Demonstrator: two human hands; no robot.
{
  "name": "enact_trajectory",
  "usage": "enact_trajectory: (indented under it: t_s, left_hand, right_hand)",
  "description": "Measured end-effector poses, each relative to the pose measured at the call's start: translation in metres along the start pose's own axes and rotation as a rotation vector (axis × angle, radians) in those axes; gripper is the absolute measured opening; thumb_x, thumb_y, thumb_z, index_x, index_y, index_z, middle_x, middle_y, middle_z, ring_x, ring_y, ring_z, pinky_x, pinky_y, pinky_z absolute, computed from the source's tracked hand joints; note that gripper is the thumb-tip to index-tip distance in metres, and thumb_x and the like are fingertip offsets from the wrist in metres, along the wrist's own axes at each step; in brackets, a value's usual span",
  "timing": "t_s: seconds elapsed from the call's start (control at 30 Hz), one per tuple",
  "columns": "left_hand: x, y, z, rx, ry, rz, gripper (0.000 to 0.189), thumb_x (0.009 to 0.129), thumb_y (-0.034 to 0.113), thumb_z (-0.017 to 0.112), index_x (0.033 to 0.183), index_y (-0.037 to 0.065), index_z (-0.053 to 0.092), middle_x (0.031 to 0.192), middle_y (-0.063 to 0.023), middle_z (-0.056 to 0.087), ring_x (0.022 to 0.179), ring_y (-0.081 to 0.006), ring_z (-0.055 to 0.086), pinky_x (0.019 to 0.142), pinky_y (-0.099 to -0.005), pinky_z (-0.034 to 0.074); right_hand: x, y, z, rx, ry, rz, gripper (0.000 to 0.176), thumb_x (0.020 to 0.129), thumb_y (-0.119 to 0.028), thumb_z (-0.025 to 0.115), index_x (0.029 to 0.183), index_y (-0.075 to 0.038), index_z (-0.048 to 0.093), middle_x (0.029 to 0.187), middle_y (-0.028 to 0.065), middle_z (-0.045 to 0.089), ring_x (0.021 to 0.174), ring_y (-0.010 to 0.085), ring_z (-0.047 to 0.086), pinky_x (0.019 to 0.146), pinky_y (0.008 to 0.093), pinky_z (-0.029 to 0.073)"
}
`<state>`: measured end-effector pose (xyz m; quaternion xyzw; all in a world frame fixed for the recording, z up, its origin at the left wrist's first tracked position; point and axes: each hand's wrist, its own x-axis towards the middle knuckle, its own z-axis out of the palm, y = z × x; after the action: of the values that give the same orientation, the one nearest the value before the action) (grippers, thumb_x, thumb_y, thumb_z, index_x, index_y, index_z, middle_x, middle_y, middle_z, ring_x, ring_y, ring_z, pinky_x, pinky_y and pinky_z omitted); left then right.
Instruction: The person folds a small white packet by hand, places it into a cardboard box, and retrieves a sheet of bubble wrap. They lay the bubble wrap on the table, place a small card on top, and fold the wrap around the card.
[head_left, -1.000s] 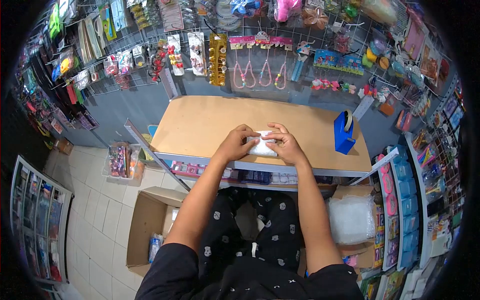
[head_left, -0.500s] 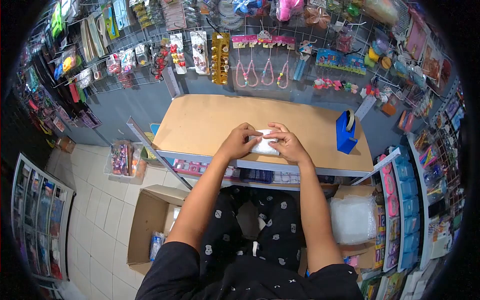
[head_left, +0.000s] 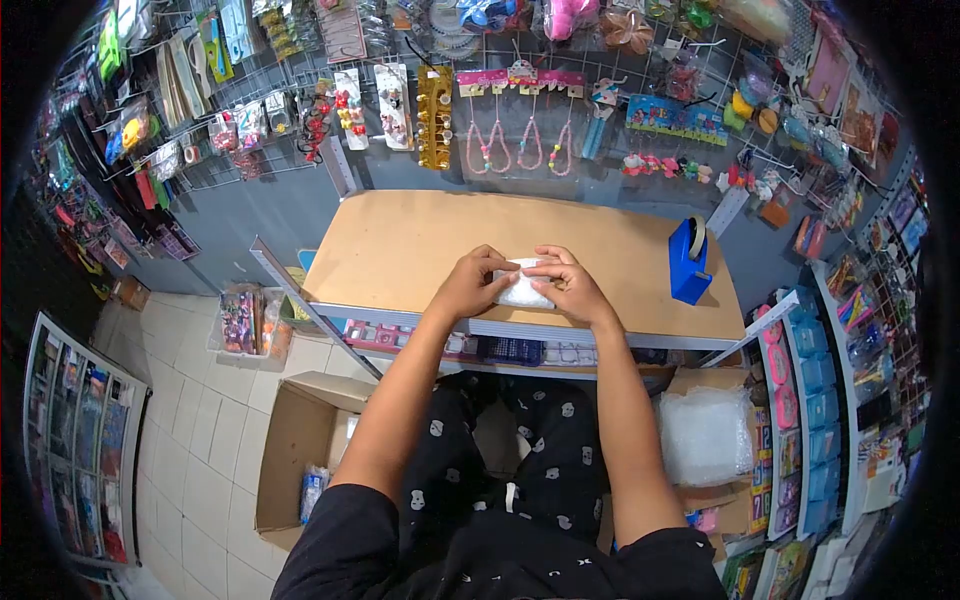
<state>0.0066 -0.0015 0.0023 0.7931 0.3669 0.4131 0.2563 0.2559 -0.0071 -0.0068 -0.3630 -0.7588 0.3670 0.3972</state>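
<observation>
A small white package, seemingly bubble-wrapped, (head_left: 522,292) lies at the front edge of the wooden tabletop (head_left: 420,230). My left hand (head_left: 473,285) grips its left side, with the thumb and fingers curled onto the top. From the right, my right hand (head_left: 573,287) presses on it with bent fingers and thumb. The fingertips of both hands nearly meet over the package and cover part of it. To the right stands a blue tape dispenser (head_left: 688,265) with a roll of tape, apart from my hands.
Below on the right is a stack of bubble wrap (head_left: 706,436) in a carton. An open cardboard box (head_left: 290,450) sits on the floor at left. Hair accessories (head_left: 520,120) hang on the wall grid behind the table. Blue boxes (head_left: 815,400) line the right shelf.
The view has shifted very slightly. Both hands stay on the white package in nearly the same pose.
</observation>
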Motion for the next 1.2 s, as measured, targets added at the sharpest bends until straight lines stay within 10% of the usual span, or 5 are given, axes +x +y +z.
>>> enact_trajectory:
  t_s: [0.53,1.2]
  left_hand:
    - [-0.001,-0.001,0.0,-0.014,0.003,0.021,0.016,0.091,0.017,0.079,0.102,0.005,0.082,0.096,-0.0103,0.068,0.092,-0.0223,0.067,0.082,-0.0339,0.053]
    - [-0.002,0.002,-0.001,-0.025,0.011,0.007,0.017,0.092,0.019,0.079,0.099,0.003,0.081,0.098,-0.0114,0.068,0.092,-0.0241,0.067,0.082,-0.0352,0.054]
  right_hand:
    - [0.0,-0.004,0.001,-0.017,0.051,0.068,0.048,0.091,-0.012,0.08,0.137,-0.011,0.069,0.146,0.0114,0.05,0.124,0.0236,0.06,0.104,0.0357,0.052]
    - [-0.001,-0.009,0.0,0.006,-0.001,0.046,0.024,0.095,-0.014,0.076,0.119,-0.009,0.078,0.148,0.0123,0.047,0.137,0.0248,0.051,0.104,0.0374,0.052]
